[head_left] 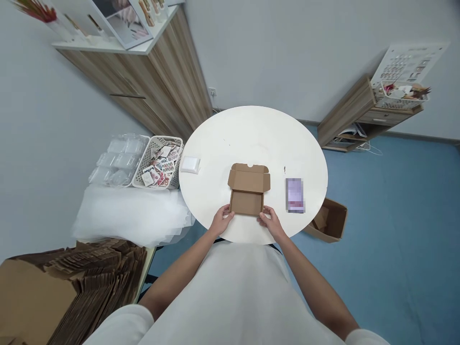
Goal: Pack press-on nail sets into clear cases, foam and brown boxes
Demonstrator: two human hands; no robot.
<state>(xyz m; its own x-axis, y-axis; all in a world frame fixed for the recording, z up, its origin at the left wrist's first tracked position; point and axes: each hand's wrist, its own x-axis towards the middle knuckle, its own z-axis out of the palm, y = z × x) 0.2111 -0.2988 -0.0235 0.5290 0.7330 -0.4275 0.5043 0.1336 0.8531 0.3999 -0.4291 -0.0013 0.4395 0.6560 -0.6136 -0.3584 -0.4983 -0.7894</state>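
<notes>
A brown cardboard box (246, 202) lies on the round white table (251, 129) in front of me. Its lid (249, 180) is folded up and back, with the side flaps spread, and nothing shows inside the tray. My left hand (221, 220) grips the near left corner, thumb on the front wall and fingers along the side. At the near right corner, my right hand (270, 222) holds the box in the same way. Both hands are closed on the cardboard.
On the table are a white packet (190, 165) and a purple blurred item (295, 195). To the left stand a basket of printed cards (161, 163), clear plastic packs (120, 158), translucent sheets (132, 211) and stacked flat cardboard (97, 273). An open carton (336, 220) sits on the floor.
</notes>
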